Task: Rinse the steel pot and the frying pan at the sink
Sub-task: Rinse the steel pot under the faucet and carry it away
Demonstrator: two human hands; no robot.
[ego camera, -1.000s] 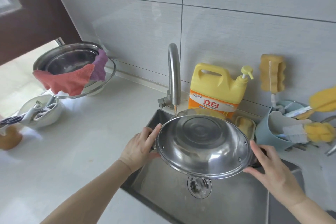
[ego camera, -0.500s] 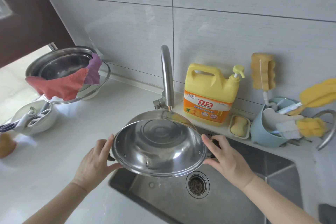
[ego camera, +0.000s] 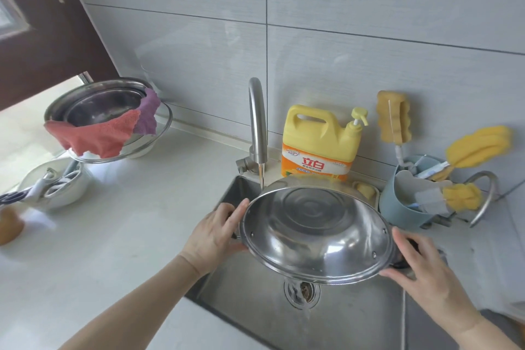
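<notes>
- The steel pot [ego camera: 316,233] hangs over the sink [ego camera: 349,318], tilted so I see straight into its open mouth, the base turned toward the wall; its rim sits just under the tap [ego camera: 258,128], where a thin stream of water runs down at the left edge
- My left hand [ego camera: 211,237] curls round the pot's left side, fingers lying along the rim; my right hand [ego camera: 423,273] grips the dark handle on the right side
- The pale surface [ego camera: 113,236] carries stacked steel bowls draped with cloths [ego camera: 109,129], a yellow detergent jug [ego camera: 319,145] and a blue holder of sponges [ego camera: 403,207]; grey wall tiles behind
</notes>
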